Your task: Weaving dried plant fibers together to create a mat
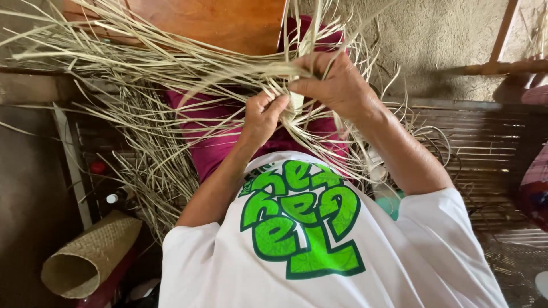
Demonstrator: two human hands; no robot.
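A: Soft daylight, fairly even. It falls brightest on the pale straw strips (171, 63) and the white shirt (319, 268), with no harsh glare.

B: The lower left is dim; the rolled mat (91, 256) sits in shade, and dark shadow fills the gaps under the strips.

A: Focus is sharp at centre. Straight lines bow toward the edges, a wide-lens stretch, and the right edge looks slightly soft.

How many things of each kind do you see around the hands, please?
Hands: 2 (left hand, right hand)
Bundle of pale straw strips: 1
Rolled woven mat: 1
Wooden board: 1
Total: 5
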